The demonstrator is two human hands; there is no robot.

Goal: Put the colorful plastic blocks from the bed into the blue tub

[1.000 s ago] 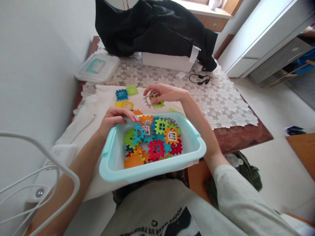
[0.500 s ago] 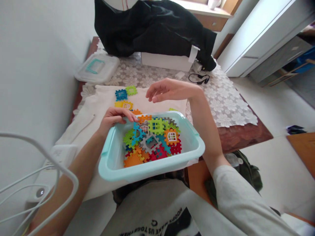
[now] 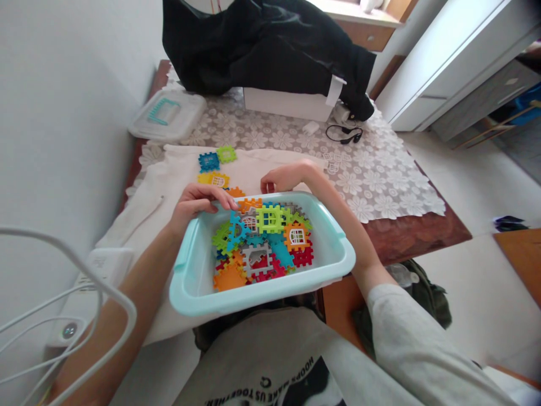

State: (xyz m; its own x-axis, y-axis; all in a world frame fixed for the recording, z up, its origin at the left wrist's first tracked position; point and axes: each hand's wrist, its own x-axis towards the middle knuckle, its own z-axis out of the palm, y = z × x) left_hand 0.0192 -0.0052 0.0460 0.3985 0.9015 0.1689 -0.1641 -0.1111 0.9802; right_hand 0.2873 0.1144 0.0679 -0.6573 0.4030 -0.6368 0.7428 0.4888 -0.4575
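A light-blue plastic basin (image 3: 262, 293) full of colourful interlocking plastic building pieces (image 3: 270, 219) fills the middle. My left hand (image 3: 198, 200) grips its far rim near the left corner, fingertips close to an orange piece and a blue one. Just beyond the far rim is my right hand (image 3: 284, 177), its fingers curled downward. The rim hides its fingertips, so whether they hold a piece cannot be made out. Inside the basin, a grey square frame (image 3: 257, 259) lies toward the near side, beside an orange window piece (image 3: 296, 237).
On the white cloth (image 3: 169, 169) beyond the basin lie a dark-blue piece (image 3: 208, 162), a green piece (image 3: 226, 154) and a yellow one (image 3: 207, 179). A lidded clear box (image 3: 169, 115), black garment (image 3: 270, 51) and black headset (image 3: 344, 134) lie farther back. White cables (image 3: 122, 301) loop at left.
My right hand has dropped from above the cloth to behind the far rim. The grey frame in the basin has slid nearer to me and turned. My left hand has stayed on the rim.
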